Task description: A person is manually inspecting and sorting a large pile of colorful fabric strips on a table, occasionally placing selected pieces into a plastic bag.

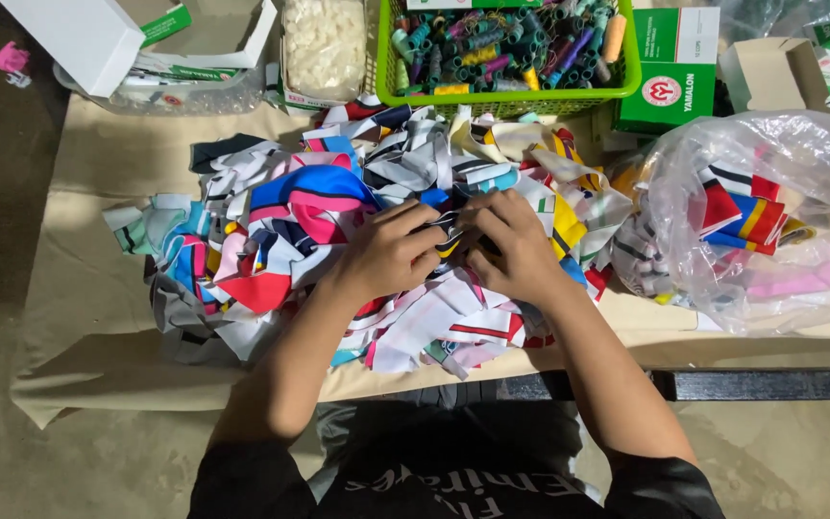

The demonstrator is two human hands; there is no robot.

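A big heap of colourful fabric scraps [280,231] covers the middle of a table draped in beige cloth [88,288]. Both hands rest on the heap's centre, close together. My left hand [391,252] and my right hand [511,248] pinch the same small dark striped scrap [449,231] between their fingertips. The scrap is mostly hidden by the fingers.
A clear plastic bag [770,221] holding more scraps lies at the right. Behind the heap stand a green basket of thread spools [506,48], a tray of white pieces [324,43], green and white cartons [670,72] and an open white box [98,38].
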